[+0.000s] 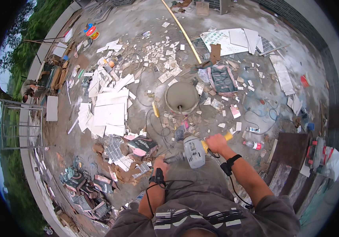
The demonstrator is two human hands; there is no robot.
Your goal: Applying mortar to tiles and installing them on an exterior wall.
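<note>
A grey power drill (195, 152) with yellow handle parts lies across my lap, its metal front end pointing left. My right hand (216, 143) is closed around the yellow handle on its far right side. At the metal front end, my left hand (160, 163) is closed; its fingers are partly hidden. Straight ahead on the ground stands a round bucket (166, 98) of smooth grey mortar, with a dark rod-like thing at its near edge. A yellow-handled tool (155, 110) lies just left of the bucket.
White tiles (109, 108) are stacked at left, with broken pieces scattered beyond. Torn bags (142, 146) lie near my left hand. A plastic bottle (252, 145) and dark boards (290, 152) are at right. A long yellow strip (183, 33) lies ahead. Another person (28, 90) is at far left.
</note>
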